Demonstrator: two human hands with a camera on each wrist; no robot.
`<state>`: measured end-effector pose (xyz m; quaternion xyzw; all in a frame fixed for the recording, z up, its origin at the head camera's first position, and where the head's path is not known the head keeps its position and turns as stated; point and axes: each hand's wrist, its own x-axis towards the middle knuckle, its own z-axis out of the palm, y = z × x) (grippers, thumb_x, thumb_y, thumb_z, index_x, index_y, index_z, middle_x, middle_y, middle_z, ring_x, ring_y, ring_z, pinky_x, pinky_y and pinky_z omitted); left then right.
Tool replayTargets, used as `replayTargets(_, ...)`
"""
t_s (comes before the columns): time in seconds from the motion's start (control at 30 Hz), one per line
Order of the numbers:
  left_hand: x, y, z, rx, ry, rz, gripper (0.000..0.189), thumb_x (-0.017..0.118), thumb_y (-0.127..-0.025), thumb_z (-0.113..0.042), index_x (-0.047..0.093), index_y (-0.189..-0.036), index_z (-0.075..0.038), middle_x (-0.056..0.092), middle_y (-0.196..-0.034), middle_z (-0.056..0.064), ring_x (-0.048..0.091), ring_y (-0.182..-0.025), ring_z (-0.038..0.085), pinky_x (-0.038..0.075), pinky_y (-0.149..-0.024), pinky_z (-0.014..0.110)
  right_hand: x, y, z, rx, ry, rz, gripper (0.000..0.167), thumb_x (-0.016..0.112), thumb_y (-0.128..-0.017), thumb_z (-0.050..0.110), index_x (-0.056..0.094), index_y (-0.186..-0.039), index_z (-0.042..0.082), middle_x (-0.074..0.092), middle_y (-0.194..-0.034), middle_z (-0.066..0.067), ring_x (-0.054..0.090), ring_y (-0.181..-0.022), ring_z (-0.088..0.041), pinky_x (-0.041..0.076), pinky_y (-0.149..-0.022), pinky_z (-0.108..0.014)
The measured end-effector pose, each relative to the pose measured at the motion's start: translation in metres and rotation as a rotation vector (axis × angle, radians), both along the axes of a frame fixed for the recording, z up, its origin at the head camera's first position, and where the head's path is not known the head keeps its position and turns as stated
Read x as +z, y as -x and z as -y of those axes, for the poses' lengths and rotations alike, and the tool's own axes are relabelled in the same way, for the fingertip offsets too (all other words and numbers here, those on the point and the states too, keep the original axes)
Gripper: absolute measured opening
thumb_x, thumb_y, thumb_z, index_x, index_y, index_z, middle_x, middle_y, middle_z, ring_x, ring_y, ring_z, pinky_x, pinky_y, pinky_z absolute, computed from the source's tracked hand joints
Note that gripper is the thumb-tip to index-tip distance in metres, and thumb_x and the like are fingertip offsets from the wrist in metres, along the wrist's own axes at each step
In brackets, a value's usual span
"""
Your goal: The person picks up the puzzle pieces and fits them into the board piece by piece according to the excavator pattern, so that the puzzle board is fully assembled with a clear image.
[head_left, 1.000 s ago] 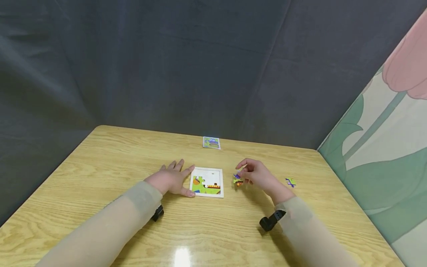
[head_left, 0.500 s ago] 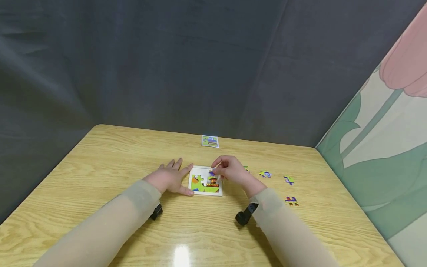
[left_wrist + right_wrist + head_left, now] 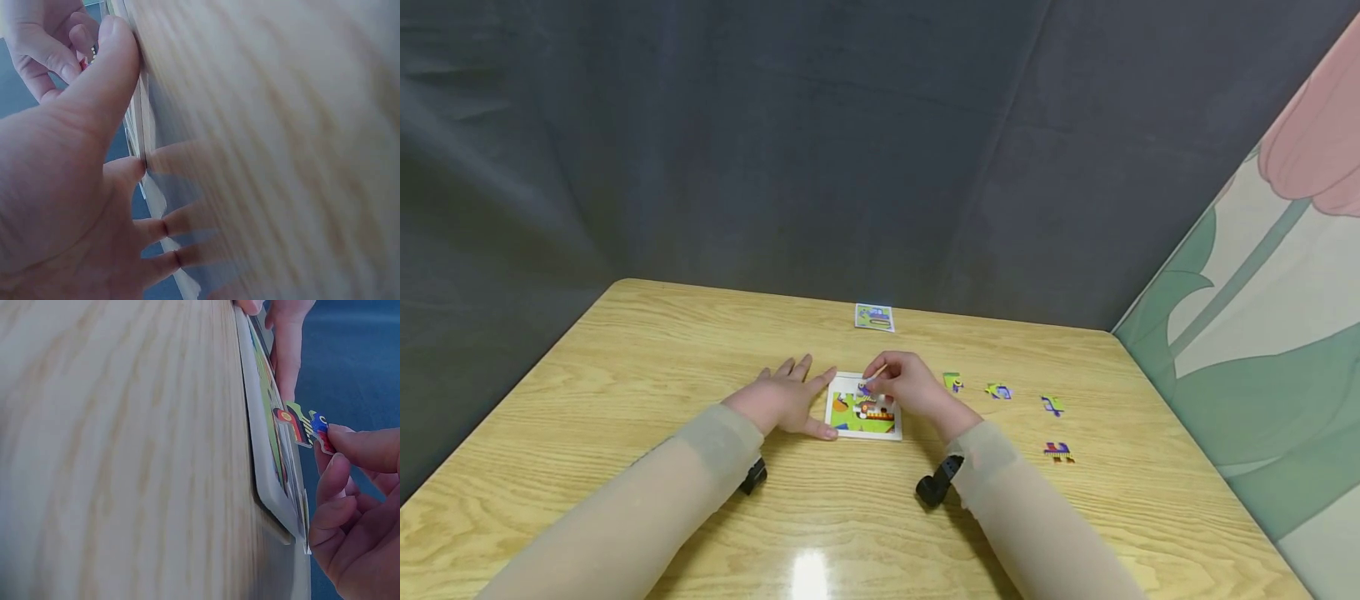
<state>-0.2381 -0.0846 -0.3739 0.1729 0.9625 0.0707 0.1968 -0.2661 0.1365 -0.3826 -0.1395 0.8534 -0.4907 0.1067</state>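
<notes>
The right hand (image 3: 904, 390) pinches a puzzle piece (image 3: 302, 429) between thumb and fingertip, above the puzzle tray (image 3: 868, 436); whether the piece touches the tray is unclear. It would probably seat best turned to match its neighbours, kept level and pressed lightly. The right forearm (image 3: 1030, 508) reaches in from five o'clock. The left hand (image 3: 781, 402) lies spread at the tray's nine o'clock, thumb and forefinger against the edge, likely a steady brace. Four loose pieces (image 3: 998, 391) lie between two and four o'clock, a picture card (image 3: 874, 317) at twelve.

Dark curtain (image 3: 820, 158) behind 1 wooden table (image 3: 865, 508), floral panel (image 3: 1277, 333) alongside
</notes>
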Motion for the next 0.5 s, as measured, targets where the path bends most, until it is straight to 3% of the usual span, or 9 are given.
replayTargets(0.37,-0.0056,0.0053,-0.0002,0.007,0.023,0.007,0.108,0.059,-0.078,-0.076,0.010,-0.161,-0.027,-0.002,-0.164,0.017,0.002,-0.148,0.040,0.010,-0.114,0.062,-0.0014,0.0001,0.0028,0.020,0.008,0.008,0.007,0.069,-0.091,-0.002,0.070,-0.095,0.004,0.061,-0.075,-0.007,0.050,-0.059,-0.019,0.042,-0.053,-0.025)
replayTargets(0.5,0.0011,0.0008,-0.0004,0.001,0.012,0.011,0.104,0.061,-0.082,-0.071,0.011,-0.161,-0.025,-0.001,-0.164,0.018,0.002,-0.147,0.042,0.010,-0.114,0.061,-0.0032,-0.0001,0.0029,0.033,0.004,0.002,0.007,0.069,-0.091,-0.002,0.069,-0.094,0.004,0.061,-0.075,-0.007,0.049,-0.057,-0.019,0.042,-0.051,-0.024)
